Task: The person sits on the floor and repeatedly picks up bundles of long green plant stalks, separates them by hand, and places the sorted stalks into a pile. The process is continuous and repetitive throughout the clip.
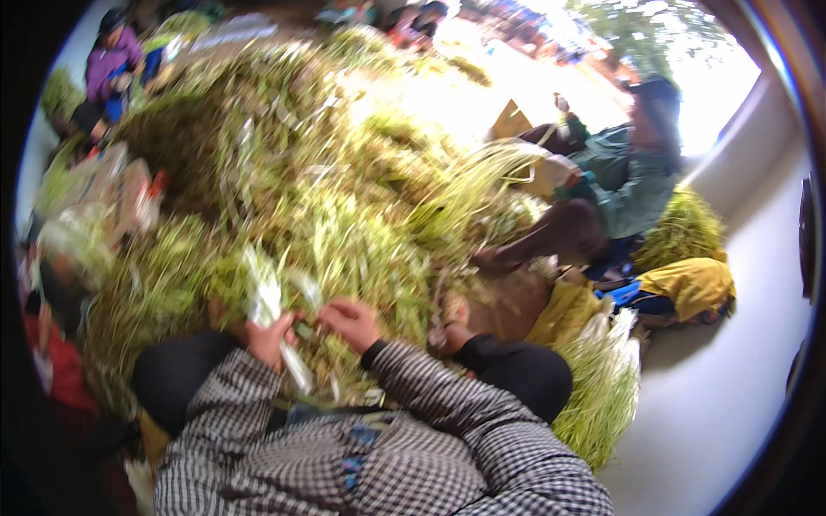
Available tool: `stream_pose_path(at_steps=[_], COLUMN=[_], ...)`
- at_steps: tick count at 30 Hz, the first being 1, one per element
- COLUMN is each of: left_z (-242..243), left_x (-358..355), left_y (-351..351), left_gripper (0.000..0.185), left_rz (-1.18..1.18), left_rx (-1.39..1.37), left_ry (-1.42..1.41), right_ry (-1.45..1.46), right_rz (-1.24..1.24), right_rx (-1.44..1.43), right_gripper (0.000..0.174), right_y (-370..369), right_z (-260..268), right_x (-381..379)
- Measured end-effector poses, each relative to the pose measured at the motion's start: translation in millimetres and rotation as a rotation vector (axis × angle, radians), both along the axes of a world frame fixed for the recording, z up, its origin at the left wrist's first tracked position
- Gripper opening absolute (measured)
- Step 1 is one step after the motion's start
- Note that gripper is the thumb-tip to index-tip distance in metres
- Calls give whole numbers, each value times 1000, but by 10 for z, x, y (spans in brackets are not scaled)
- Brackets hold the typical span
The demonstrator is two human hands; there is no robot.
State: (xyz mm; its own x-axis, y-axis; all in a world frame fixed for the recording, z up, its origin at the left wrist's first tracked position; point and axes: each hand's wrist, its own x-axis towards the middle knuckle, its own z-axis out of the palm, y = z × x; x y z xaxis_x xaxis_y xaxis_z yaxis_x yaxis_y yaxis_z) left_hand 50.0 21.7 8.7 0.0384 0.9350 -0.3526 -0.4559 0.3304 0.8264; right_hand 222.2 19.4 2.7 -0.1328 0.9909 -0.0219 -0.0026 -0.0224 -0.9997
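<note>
In my left hand [268, 338] is a slim bundle of white and pale-green plant stalks [266, 297], held slanting, with its white end pointing down toward my lap. My right hand [352, 322] is just to the right, thumb and fingers pinched together. A blurred pale strip [306, 288], perhaps a leaf or stalk, runs up from its fingertips. Both hands are above a large heap of green and yellowish cut stalks [348, 238] that spreads out in front of my knees.
A person in a green jacket [632, 180] sits at the right by long loose stalks [477, 187]. A stalk bundle [600, 387] and yellow cloth [684, 287] lie near the white wall [710, 400]. Another person in purple [113, 64] sits far left. At the left edge is red cloth [68, 374].
</note>
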Motion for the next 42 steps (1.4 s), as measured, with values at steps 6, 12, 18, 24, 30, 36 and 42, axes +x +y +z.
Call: stream_pose_path(at_steps=[6, 12, 18, 24, 30, 36, 42], left_z=[-134, -120, -167, -289, -91, 69, 153], left_x=[-181, -276, -285, -255, -104, -145, -465], left_y=[68, 73, 100, 108, -58, -68, 121], left_gripper=[18, 15, 13, 16, 15, 20, 18], left_rz=[61, 112, 54, -20, -218, -368, -306], left_rx=[-24, 5, 26, 31, -2, 113, 307], left_ry=[-79, -59, -23, 172, 4, -33, -63], right_ry=[545, 491, 510, 294, 437, 209, 179], right_rz=[-48, -64, -61, -48, -9, -9, 480], right_rx=[-378, -376, -402, -325, -261, -162, -184], right_gripper=[18, 21, 24, 24, 23, 20, 21], right_y=[-122, -161, -180, -169, 70, 187, -228], right_z=[-248, -419, -460, -331, 155, -16, -278], right_x=[203, 189, 243, 176, -56, -140, -135])
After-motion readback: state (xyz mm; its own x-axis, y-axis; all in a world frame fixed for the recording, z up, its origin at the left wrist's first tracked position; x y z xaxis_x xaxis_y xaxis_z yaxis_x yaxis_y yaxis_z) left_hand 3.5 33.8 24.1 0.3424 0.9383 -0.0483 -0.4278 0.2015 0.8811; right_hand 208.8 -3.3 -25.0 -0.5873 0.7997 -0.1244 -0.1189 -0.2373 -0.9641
